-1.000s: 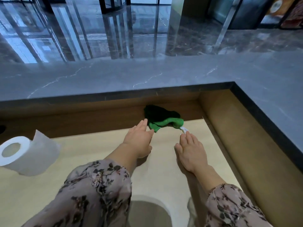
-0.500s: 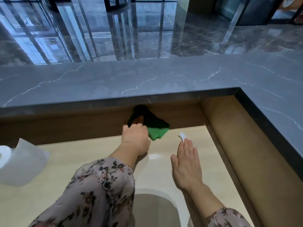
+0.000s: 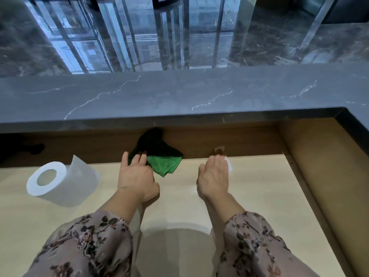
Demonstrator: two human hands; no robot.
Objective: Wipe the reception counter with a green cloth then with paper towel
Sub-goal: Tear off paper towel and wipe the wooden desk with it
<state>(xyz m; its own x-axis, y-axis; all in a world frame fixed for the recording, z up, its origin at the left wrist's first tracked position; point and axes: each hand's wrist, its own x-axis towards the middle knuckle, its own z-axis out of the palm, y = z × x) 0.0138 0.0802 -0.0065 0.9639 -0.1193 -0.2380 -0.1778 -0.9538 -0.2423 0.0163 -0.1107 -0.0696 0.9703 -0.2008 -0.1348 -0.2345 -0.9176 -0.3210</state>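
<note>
A crumpled green cloth (image 3: 163,163) lies at the back of the pale lower desk (image 3: 249,196), partly in shadow under the dark marble counter (image 3: 179,96). My left hand (image 3: 136,176) rests on the cloth's left part, fingers curled over it. My right hand (image 3: 214,176) lies flat on the desk to the right, fingers together, with a small white scrap (image 3: 229,163) beside its fingertips. A roll of paper towel (image 3: 60,182) lies on its side at the left, one sheet sticking up.
The marble counter wraps round the right side (image 3: 359,126) above a brown wooden wall (image 3: 319,166). A dark opening (image 3: 22,148) shows in the back panel at the left. Beyond the counter is a glossy marble floor (image 3: 179,37).
My left hand reached forward onto the green cloth and now grips it. My right hand slid forward to the white scrap. The view shifted so the paper roll shows fully again.
</note>
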